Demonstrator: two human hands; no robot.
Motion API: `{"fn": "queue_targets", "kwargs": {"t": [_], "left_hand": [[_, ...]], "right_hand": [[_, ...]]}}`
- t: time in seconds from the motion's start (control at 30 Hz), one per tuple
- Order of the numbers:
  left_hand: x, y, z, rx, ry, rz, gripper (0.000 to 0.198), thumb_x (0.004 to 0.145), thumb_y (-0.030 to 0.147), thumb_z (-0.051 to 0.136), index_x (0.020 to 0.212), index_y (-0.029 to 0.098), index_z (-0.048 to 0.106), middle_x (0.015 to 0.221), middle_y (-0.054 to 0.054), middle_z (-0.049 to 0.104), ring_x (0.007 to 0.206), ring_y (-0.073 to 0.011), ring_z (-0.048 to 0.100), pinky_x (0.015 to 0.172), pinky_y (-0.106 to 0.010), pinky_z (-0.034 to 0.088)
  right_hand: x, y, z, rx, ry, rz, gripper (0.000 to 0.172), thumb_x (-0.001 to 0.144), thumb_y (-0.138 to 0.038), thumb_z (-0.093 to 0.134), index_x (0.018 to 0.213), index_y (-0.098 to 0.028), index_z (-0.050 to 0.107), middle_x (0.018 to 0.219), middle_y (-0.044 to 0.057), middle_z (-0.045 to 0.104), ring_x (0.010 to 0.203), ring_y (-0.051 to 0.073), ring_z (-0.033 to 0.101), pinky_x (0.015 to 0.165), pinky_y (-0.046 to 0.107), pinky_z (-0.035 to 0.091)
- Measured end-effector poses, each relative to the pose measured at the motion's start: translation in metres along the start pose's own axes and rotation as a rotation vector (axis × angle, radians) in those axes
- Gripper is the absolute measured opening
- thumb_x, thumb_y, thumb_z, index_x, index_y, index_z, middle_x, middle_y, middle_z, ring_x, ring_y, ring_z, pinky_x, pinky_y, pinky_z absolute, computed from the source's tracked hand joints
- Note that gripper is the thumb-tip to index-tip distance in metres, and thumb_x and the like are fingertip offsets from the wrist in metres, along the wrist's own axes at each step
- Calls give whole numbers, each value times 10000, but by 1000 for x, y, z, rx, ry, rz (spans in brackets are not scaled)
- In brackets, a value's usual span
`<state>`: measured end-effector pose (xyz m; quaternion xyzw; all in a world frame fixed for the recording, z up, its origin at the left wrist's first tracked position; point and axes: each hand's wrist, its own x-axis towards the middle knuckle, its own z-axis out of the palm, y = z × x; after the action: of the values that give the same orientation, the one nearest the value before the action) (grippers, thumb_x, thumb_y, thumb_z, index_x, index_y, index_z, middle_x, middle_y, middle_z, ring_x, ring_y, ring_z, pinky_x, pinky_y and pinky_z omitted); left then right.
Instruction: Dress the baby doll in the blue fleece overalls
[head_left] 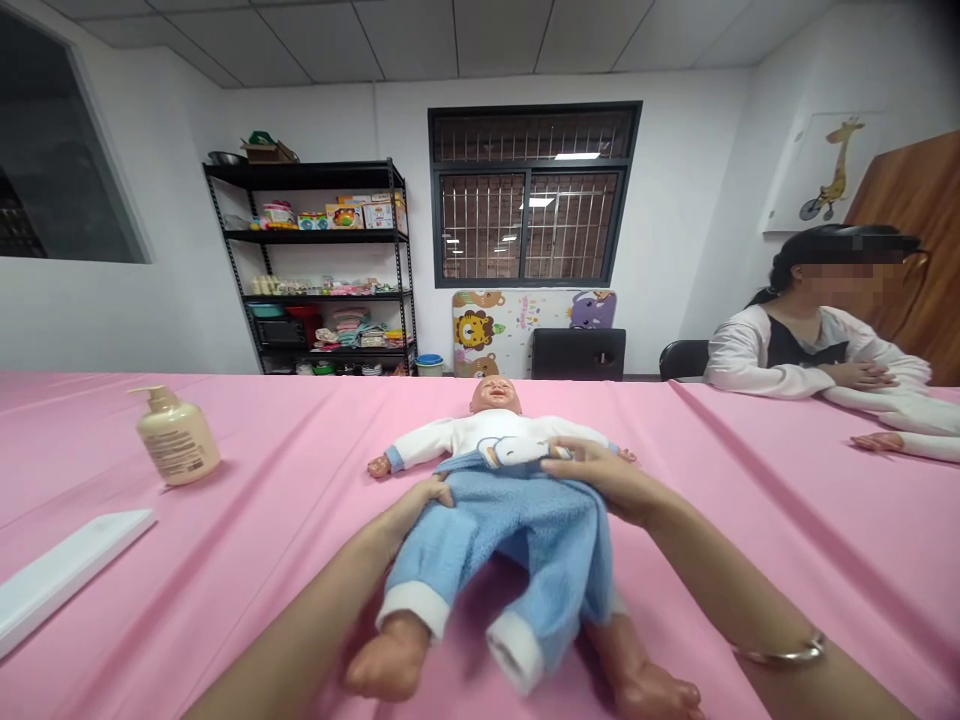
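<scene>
A baby doll (495, 395) lies on its back in a white top (480, 428) with blue cuffs. Blue fleece trousers (510, 510) with white leg cuffs cover its middle. The doll's leg on the left side passes through one trouser leg, its foot (390, 660) showing. On the right its other foot (649, 680) lies outside the trousers, beside the loose trouser leg (555, 590). At the left hip my left hand (421, 500) is closed on the trousers' side, fingers partly hidden. My right hand (592, 472) grips the upper edge of the trousers over the belly.
A pump bottle (178, 440) and a white flat object (71, 570) are on the pink-covered table (285, 440) at left. Across at right sits a person (810, 330) with folded arms, near another doll's arm (885, 440). Black shelves (315, 240) stand behind.
</scene>
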<state>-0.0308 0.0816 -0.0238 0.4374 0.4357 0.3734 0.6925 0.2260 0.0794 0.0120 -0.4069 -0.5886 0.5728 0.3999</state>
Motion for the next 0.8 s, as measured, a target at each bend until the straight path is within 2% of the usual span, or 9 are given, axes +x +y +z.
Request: {"fn": "queue_targets", "kwargs": {"t": [0.13,0.2,0.3,0.37,0.43,0.5,0.57,0.67,0.8], "left_hand": [[2,1,-9,171,-28,27,678,557,170,524,1235,193,506,888,-20,659,772,-201,632,679,-270,489],[2,0,-8,375,101,96,543,637,231,510,1174,154,543,956,-70,652,888,-261,631,756,-331,496],[-2,-2,-1,784,560,573,543,780,411,521,1212,82,499,1208,-197,570,1167,-356,527,971,-456,431],[-11,-2,6,1063,675,1040,712,784,525,591,1312,81,415,1331,-231,498,1266,-356,457,1061,-471,362],[-21,0,16,1310,534,1390,755,776,514,648,1353,102,389,1314,-212,537,1250,-330,485,1073,-434,354],[-31,2,25,1467,417,1549,503,827,365,614,1256,133,491,1162,-158,644,1148,-287,566,1034,-392,376],[-38,4,32,1545,345,1589,229,817,156,521,1034,176,591,943,-84,700,1038,-249,612,983,-374,385],[-42,4,39,1573,162,1559,258,741,-1,414,803,196,569,816,-30,694,951,-212,625,898,-353,396],[-41,-8,47,1569,-127,1503,214,691,3,413,739,187,511,828,-32,687,797,-190,615,738,-320,414]], "right_hand": [[0,-15,-18,151,152,-77,571,625,-351,852,1116,-157,636,1005,66,686,822,129,632,717,206,481],[-2,-18,-11,65,155,-147,602,637,-371,841,1155,-152,627,1002,79,688,884,171,641,765,247,497],[-14,-26,16,-199,67,-263,590,725,-416,759,1233,-158,610,1087,89,671,1036,242,618,905,352,487],[-27,-36,36,-348,-58,-331,521,790,-413,693,1252,-183,618,1233,75,620,1190,262,547,1037,390,415],[-38,-46,48,-394,-264,-364,443,841,-412,629,1236,-211,636,1276,42,600,1250,248,506,1088,379,372],[-41,-49,48,-401,-365,-347,379,887,-446,549,1136,-195,685,1150,48,658,1137,240,577,1016,368,430],[-34,-42,38,-496,-147,-274,383,912,-449,491,1054,-158,696,969,79,690,955,243,633,902,382,479],[-14,-16,19,-729,370,-36,454,802,-351,650,1182,-106,613,975,152,668,909,295,631,843,433,482],[1,14,10,-519,82,285,894,594,-266,778,1398,-165,401,1200,176,588,877,280,632,673,381,533]]}}
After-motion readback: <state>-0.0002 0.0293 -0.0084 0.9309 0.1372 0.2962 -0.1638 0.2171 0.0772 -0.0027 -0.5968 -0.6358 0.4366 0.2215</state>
